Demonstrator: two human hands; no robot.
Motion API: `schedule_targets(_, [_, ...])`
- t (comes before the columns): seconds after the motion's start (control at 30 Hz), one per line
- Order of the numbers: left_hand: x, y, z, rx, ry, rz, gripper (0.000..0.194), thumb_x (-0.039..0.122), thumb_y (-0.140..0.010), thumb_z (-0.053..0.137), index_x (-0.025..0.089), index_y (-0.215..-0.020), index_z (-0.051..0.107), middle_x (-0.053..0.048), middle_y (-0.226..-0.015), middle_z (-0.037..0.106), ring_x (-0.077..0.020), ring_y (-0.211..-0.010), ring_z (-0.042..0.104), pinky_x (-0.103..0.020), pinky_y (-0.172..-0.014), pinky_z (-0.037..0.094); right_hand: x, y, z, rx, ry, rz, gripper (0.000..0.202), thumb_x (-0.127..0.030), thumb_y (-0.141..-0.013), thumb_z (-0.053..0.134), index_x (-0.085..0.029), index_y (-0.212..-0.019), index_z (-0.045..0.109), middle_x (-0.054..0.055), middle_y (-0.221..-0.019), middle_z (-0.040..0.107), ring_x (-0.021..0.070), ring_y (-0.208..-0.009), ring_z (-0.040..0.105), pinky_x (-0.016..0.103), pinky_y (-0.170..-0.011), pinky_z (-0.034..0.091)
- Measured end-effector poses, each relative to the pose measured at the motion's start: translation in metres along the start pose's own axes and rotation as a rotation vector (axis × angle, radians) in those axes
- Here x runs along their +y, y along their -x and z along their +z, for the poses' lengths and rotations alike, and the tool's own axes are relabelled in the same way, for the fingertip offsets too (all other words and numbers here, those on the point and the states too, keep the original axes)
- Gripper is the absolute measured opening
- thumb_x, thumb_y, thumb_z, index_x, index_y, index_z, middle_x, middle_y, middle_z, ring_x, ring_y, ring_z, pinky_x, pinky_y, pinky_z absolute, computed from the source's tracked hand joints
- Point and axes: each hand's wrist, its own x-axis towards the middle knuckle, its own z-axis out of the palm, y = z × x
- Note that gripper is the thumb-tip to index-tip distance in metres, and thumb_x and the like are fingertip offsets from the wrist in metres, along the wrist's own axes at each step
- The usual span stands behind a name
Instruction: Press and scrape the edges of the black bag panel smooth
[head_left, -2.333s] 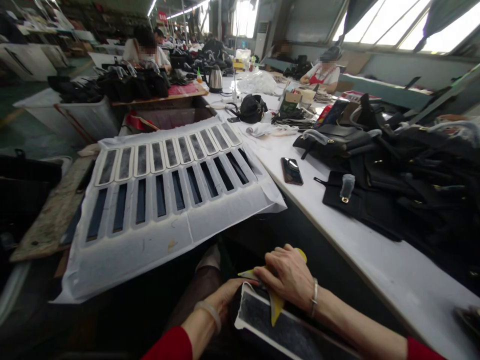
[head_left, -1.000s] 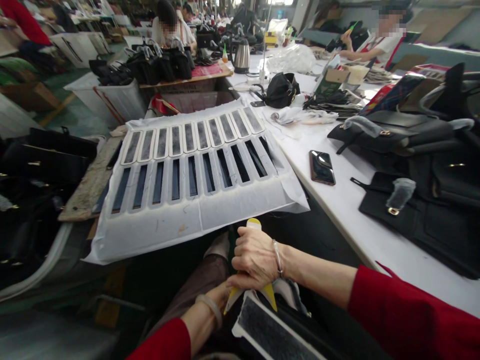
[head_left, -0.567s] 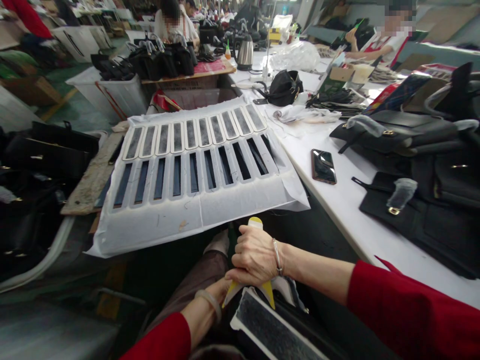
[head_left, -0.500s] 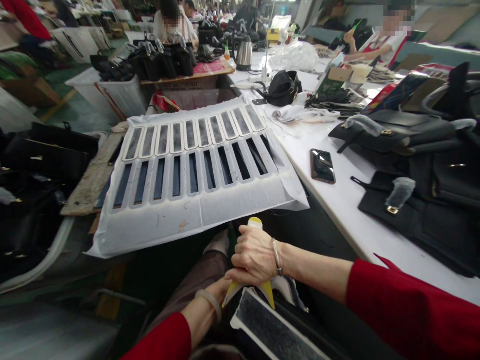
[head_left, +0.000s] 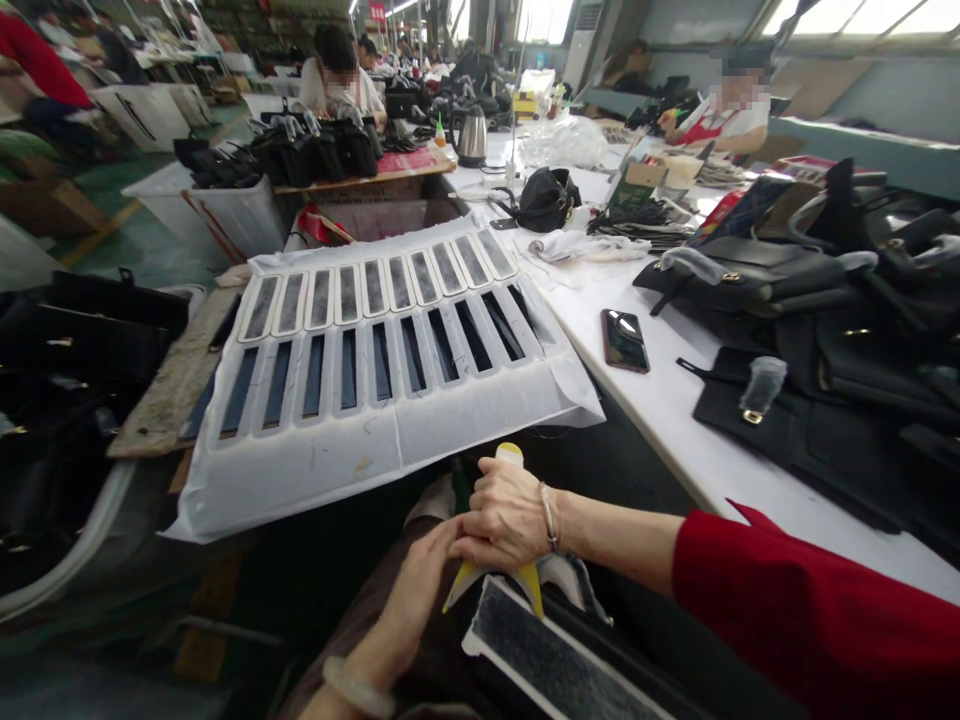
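Observation:
My right hand, with a metal bracelet at its wrist, is closed around a yellow-and-white piece with a rounded top end; two yellow-edged points of it spread out below the fist. My left hand comes in from the lower left, a pale bangle on its wrist. Its fingers are stretched out, with the tips against the right hand's fingers. Beneath the hands, at my lap, lies a black bag-like item, partly cut off by the frame. On it is a dark textured strip with whitish edges.
A white sheet ahead carries two rows of dark strips and slots. On the white table at right lie a phone and black bags. More black bags are at left. A kettle and co-workers are farther back.
My left hand has slid out from under the right toward the lower left, so more of its back and fingers shows. The right hand keeps its grip. The view has tilted up slightly.

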Motion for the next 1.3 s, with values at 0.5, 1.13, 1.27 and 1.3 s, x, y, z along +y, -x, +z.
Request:
schedule_targets(0.5, [0.014,0.042,0.005,-0.093,-0.89,0.415,0.039,0.042,-0.095,0.038,0.014,-0.11,0.06,-0.019,-0.112,0.067,-0.0318,-0.104,0.063,-0.039,-0.088,0.047,-0.002,0.005,-0.004,-0.021,-0.032,0.046,0.055,-0.044,-0.101,0.037,-0.019,-0.057,0.057,0.004,-0.053,0.064,0.015,-0.047,0.049,0.037,-0.063,0.024])
schedule_targets(1.13, [0.03,0.051,0.022,-0.129,-0.89,0.41,0.038,0.039,-0.1,0.029,0.02,-0.081,0.056,-0.008,-0.087,0.065,-0.0256,-0.092,0.06,-0.04,-0.096,0.036,-0.033,0.024,-0.01,-0.112,-0.05,0.3,0.051,-0.037,-0.101,0.036,-0.018,-0.061,0.061,0.006,-0.059,0.068,0.0149,-0.049,0.051,0.036,-0.064,0.022])
schedule_targets(1.27, [0.029,0.045,0.02,-0.145,-0.544,0.252,0.045,0.051,-0.096,0.038,0.019,-0.068,0.053,-0.003,-0.072,0.055,-0.0207,-0.077,0.052,-0.034,-0.082,0.04,-0.044,0.029,-0.011,-0.124,-0.039,0.404,0.054,-0.037,-0.102,0.034,-0.017,-0.06,0.06,0.006,-0.059,0.068,0.0141,-0.049,0.05,0.037,-0.064,0.02])
schedule_targets(1.3, [0.027,0.042,0.018,-0.169,-0.427,0.199,0.046,0.054,-0.094,0.041,0.018,-0.068,0.054,-0.002,-0.07,0.054,-0.0199,-0.075,0.05,-0.033,-0.078,0.041,-0.047,0.03,-0.012,-0.128,-0.035,0.432,0.053,-0.037,-0.102,0.033,-0.017,-0.06,0.06,0.006,-0.059,0.067,0.0137,-0.048,0.05,0.037,-0.064,0.019])
